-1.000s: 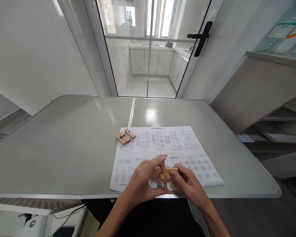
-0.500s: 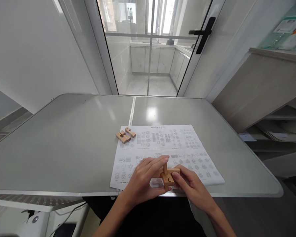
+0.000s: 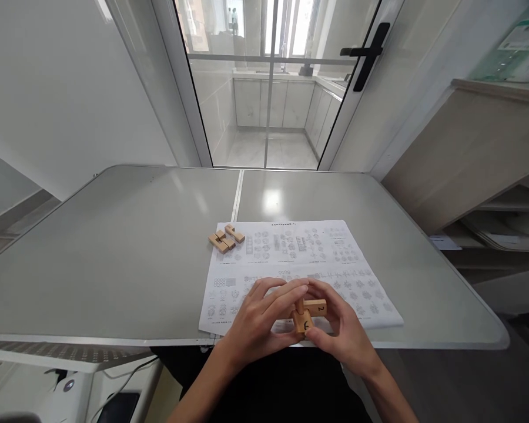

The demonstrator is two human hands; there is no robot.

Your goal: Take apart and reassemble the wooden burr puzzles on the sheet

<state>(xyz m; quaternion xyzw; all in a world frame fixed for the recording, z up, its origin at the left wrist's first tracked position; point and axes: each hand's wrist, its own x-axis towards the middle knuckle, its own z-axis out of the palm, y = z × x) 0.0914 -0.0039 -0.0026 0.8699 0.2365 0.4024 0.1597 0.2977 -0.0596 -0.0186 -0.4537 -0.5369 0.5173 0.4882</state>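
Observation:
Between both hands, over the near edge of the table, is a cluster of interlocked wooden puzzle pieces (image 3: 302, 322). One piece, marked 2 (image 3: 316, 308), points right; another stands upright, and a dark mark shows on the front one. My left hand (image 3: 264, 311) grips the cluster from the left, fingers over the top and thumb below. My right hand (image 3: 341, 326) closes on it from the right, thumb at the front piece and fingers arched over the back. Parts of the pieces are hidden by the fingers. Several loose wooden puzzle pieces (image 3: 223, 241) lie at the sheet's far left corner.
A printed instruction sheet (image 3: 251, 267) with small diagrams lies beneath the hands on the grey table (image 3: 150, 264). Beyond the table's far edge stands a glass door with a black handle (image 3: 368, 56). Shelving (image 3: 462, 158) rises at the right.
My right hand has raised its fingers over the top of the cluster, towards my left fingers. The cluster has turned slightly, and the piece marked 2 now shows. The loose pieces stay put.

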